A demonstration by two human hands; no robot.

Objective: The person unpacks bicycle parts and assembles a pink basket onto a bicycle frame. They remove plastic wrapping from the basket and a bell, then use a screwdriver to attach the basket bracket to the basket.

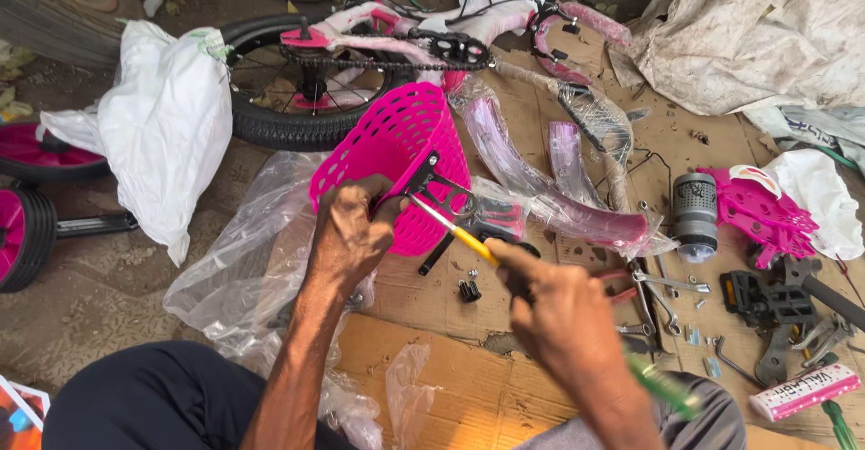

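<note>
Two hands busy mid-frame: left hand (347, 234) grips light, flexy pink plastic basket (387, 157) at black bracket (432, 184); right hand (550, 310) closed on yellow-shaft screwdriver (455, 229)

Your basket (396, 148) is hot pink with a perforated hole pattern, its bracket (431, 182) black. Your screwdriver (455, 230) is yellow; bike frame (468, 27) pink-white, cardboard (450, 387) brown

Pink plastic basket (394, 148) on its side, black bracket (431, 182), yellow-handled screwdriver (455, 231) at bracket
</note>
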